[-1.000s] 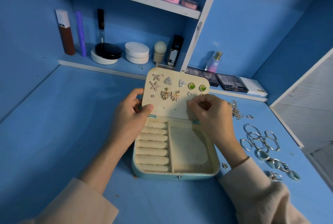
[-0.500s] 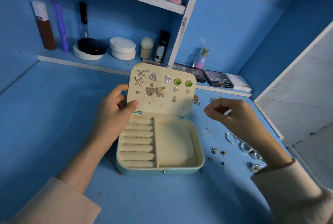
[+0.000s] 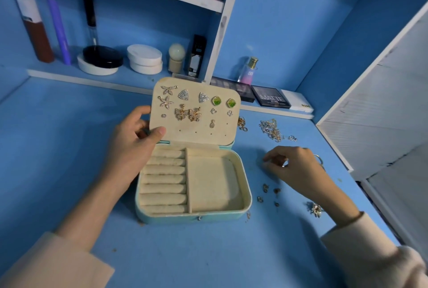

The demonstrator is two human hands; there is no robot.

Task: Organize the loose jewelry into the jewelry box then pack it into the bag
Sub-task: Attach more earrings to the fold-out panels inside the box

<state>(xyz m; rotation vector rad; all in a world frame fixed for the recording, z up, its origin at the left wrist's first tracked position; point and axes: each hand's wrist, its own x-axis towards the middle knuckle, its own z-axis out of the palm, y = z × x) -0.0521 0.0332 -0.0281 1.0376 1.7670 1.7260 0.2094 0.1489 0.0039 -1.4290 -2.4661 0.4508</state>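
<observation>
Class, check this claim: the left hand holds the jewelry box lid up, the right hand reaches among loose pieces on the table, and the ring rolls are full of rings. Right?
Not quite: the head view shows the ring rolls bare, no rings in them. The left hand does hold the lid up, and the right hand is among the loose pieces.

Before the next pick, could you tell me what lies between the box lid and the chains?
A small gold piece lies on the tabletop; head view.

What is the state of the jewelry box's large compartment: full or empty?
Empty. The large compartment shows only bare beige lining; the ring rolls beside it hold nothing either.
</observation>
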